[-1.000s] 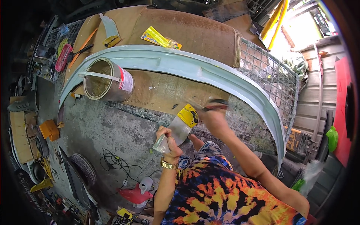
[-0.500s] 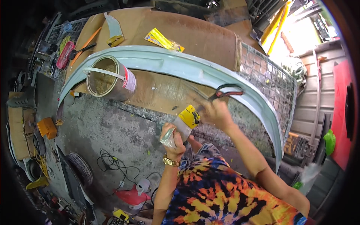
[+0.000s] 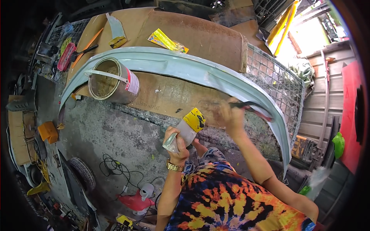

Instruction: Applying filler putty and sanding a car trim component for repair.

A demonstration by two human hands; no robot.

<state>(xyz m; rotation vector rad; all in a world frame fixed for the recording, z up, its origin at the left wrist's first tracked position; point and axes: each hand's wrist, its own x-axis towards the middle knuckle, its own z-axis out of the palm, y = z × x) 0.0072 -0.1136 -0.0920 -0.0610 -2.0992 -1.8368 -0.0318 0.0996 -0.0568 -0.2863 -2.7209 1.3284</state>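
Observation:
My left hand (image 3: 176, 144), with a gold watch at its wrist, is closed round a flat grey piece with a yellow end (image 3: 195, 119). Black marks show on the yellow part, and the lower end looks clear and shiny. To its right, my right hand (image 3: 232, 121) grips a tool with a black-and-red handle (image 3: 252, 108), which looks like scissors. Motion smears the fingers and the tool, and the blades do not show clearly. A long, pale blue-green curved panel (image 3: 185, 64) arches beyond both hands, over brown cardboard (image 3: 162, 95).
An open metal can (image 3: 115, 86) with a white handle stands at the panel's left. A yellow packet (image 3: 167, 40) and another piece with a yellow end (image 3: 117, 34) lie beyond the panel. Wire mesh (image 3: 275, 73) is at right. On the floor lie a black cable (image 3: 115, 165) and tyre (image 3: 81, 173).
My right hand and its tool have swung rightward, away from the grey-and-yellow piece, and the handle now overlaps the panel's right part. My left hand has hardly moved.

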